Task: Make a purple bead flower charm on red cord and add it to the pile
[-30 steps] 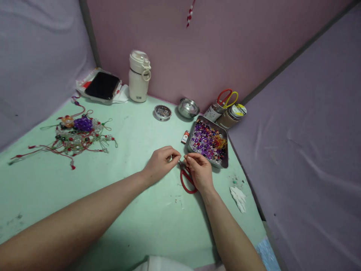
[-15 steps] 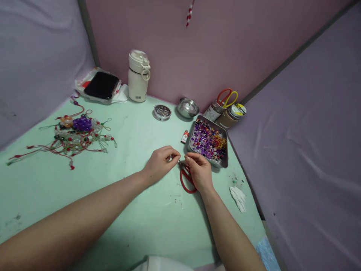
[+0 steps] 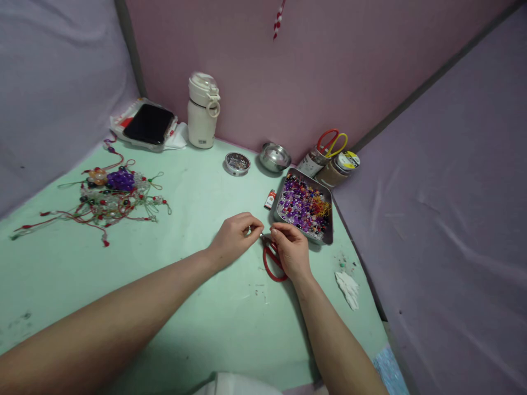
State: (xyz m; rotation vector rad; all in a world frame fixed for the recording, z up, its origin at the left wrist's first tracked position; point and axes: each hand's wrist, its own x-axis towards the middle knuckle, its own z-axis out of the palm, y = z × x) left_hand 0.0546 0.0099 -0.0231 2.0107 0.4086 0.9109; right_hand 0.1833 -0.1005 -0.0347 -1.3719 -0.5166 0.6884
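My left hand (image 3: pixel 237 237) is closed in a pinch, thumb against fingertips, over the middle of the green tabletop. Just to its right my right hand (image 3: pixel 291 248) pinches as well, the two sets of fingertips a small gap apart. Whatever they hold is too small to make out. Red-handled scissors (image 3: pixel 272 266) lie on the table beneath the right hand, which partly covers them. Beyond that hand stands a metal tray (image 3: pixel 331 233) of mostly purple beads (image 3: pixel 298 203) with some orange thread. A small red and white lighter (image 3: pixel 270 199) lies against the tray's left side.
Beaded cord ornaments (image 3: pixel 119 197) are heaped at left. A phone (image 3: pixel 149 124), a cream bottle (image 3: pixel 202 112), a round clear case (image 3: pixel 237 163), a steel bowl (image 3: pixel 274 157) and jars, one holding scissors (image 3: pixel 329 144), line the back. Crumpled tissue (image 3: pixel 347 289) lies at right.
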